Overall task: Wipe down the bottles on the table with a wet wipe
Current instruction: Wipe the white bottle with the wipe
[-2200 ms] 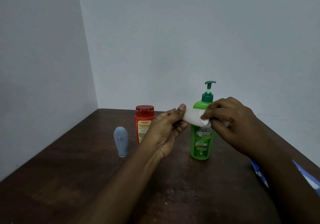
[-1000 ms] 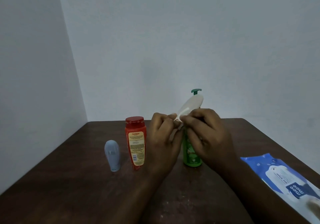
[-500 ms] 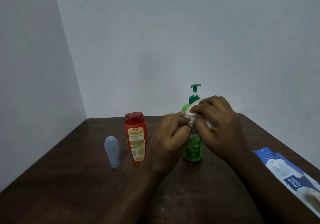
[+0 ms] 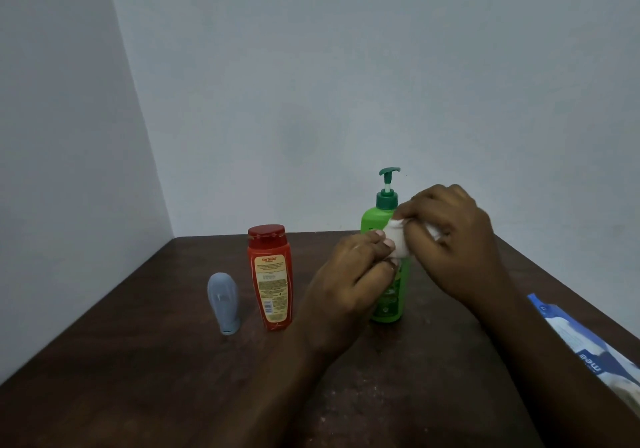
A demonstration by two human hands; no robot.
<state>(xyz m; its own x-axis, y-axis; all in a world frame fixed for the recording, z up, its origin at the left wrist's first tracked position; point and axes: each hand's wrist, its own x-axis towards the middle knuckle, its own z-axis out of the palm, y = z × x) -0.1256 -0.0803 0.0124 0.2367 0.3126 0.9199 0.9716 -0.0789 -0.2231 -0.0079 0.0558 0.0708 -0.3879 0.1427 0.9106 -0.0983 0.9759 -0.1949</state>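
Wet wipe [image 4: 398,241] aside for a moment, the nearest thing is the blue-and-white wipe pack [image 4: 588,343]. It lies flat at the edge of the dark counter [image 4: 138,378], nearer than the fingers and well to their right. Whether its flap is open, or how many wipes are left inside, cannot be told.

Farther in, the left hand [image 4: 346,285] and right hand [image 4: 457,240] meet above the counter. The fingers of both are curled and pinch the wipe, a small white wad held between the two sets of fingertips.

Just behind the fingers stands the green pump bottle [image 4: 375,219], partly hidden by them. Whether the wipe touches it cannot be told.

This looks like readying the wipe for the first bottle. It would go best with the wipe opened into a flat pad, one hand steadying the bottle below the pump, and strokes running from the shoulder down so the pump head is not pressed.

To the left of the left fingers, the red bottle [image 4: 272,278] stands capped. Beyond it, farther left, is a small grey-blue bottle [image 4: 223,304]. All three are opaque, so their fill cannot be seen.
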